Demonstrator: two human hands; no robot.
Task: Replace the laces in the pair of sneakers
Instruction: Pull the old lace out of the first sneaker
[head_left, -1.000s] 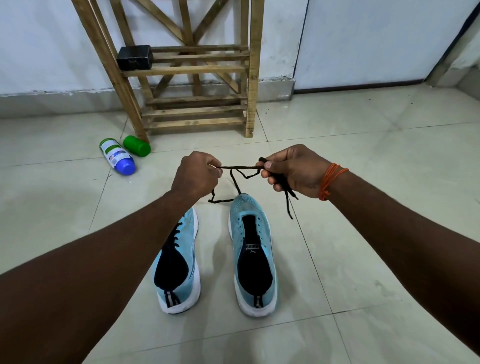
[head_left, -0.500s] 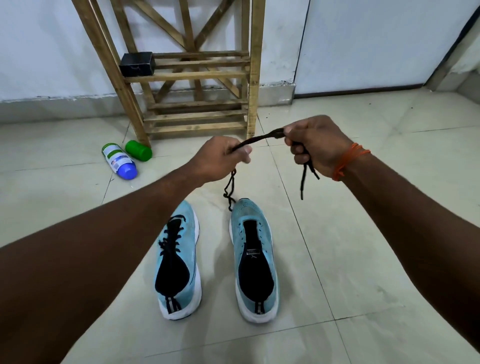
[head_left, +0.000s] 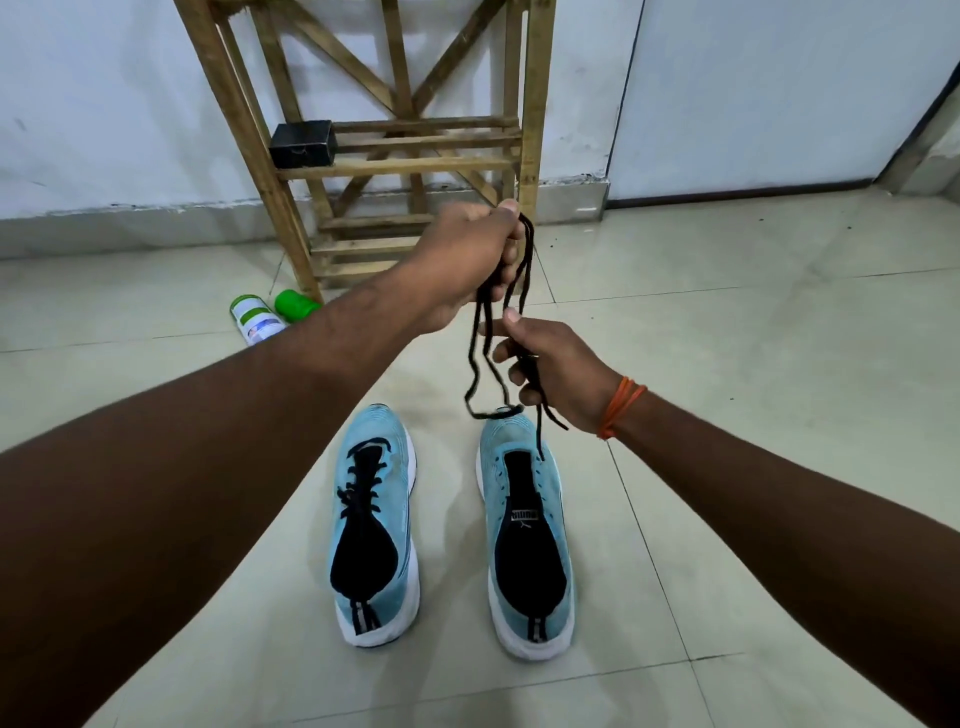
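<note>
Tiled floor (head_left: 727, 364), 2 blue sneakers (head_left: 524, 545) side by side; left one laced, right one bare. Left hand (head_left: 462, 260) and right hand (head_left: 550, 369) both pinch black lace (head_left: 480, 332), dangling above right sneaker's toe.

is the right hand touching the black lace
Touching. The head view shows the right hand with its fingers curled around the black lace, which hangs from the left hand above.

Two sneakers (head_left: 374, 525) side by side on the floor (head_left: 727, 364); rack (head_left: 395, 156) behind them, bottle (head_left: 254, 325) at its left foot, box (head_left: 301, 144) on its shelf
</note>
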